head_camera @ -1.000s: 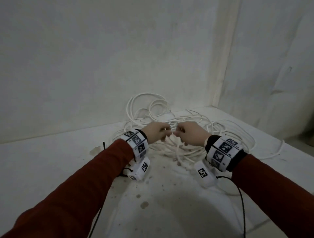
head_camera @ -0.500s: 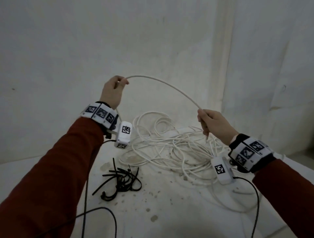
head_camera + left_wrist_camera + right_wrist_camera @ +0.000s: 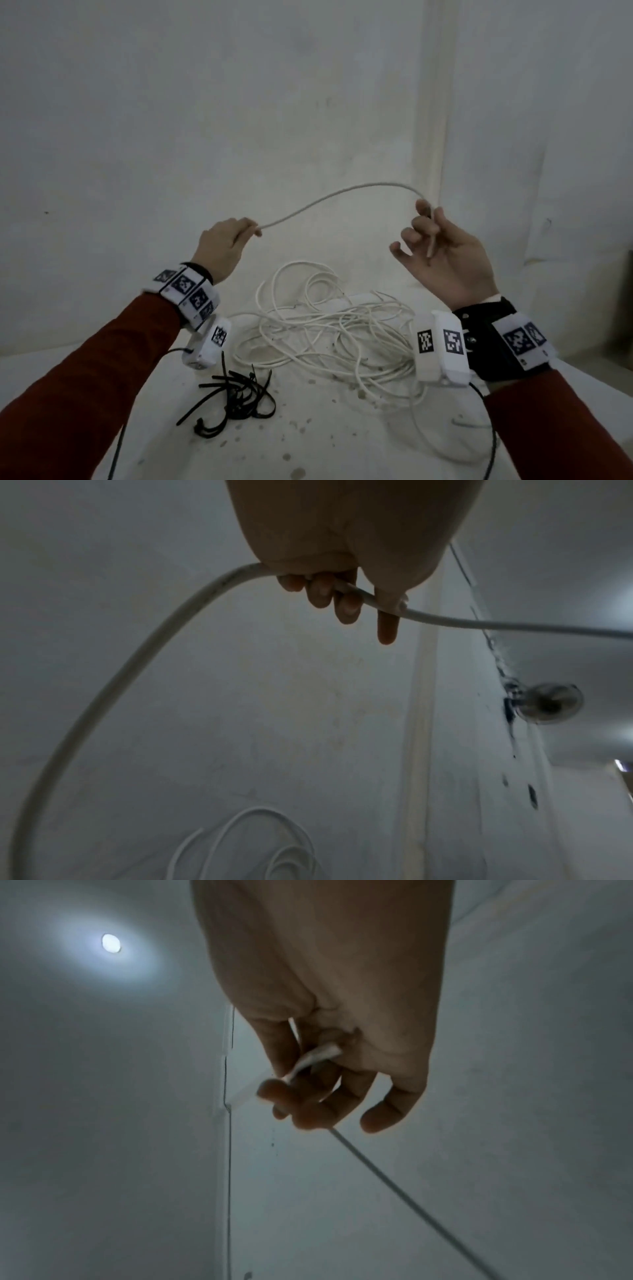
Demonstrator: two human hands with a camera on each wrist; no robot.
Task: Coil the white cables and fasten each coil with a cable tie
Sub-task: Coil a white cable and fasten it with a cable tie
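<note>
A white cable (image 3: 342,195) arcs in the air between my two raised hands. My left hand (image 3: 226,246) grips it with curled fingers; in the left wrist view the cable (image 3: 137,656) runs through the fist of my left hand (image 3: 342,593) and droops down to the left. My right hand (image 3: 442,253) pinches the cable's end between thumb and forefinger, palm up, other fingers spread. The right wrist view shows the short cable end (image 3: 313,1060) held by my right hand (image 3: 308,1091). A loose tangle of white cables (image 3: 329,329) lies on the table below.
A bunch of black cable ties (image 3: 236,397) lies on the stained white table (image 3: 308,445) at front left of the tangle. Plain walls meet in a corner behind. Black wires hang from both wrist cameras. A round metal fixture (image 3: 548,707) is on the wall.
My hands went from the tangle up into the air, drawing a length of cable out. Since half a second ago the right hand rose and turned palm up while the left dropped lower.
</note>
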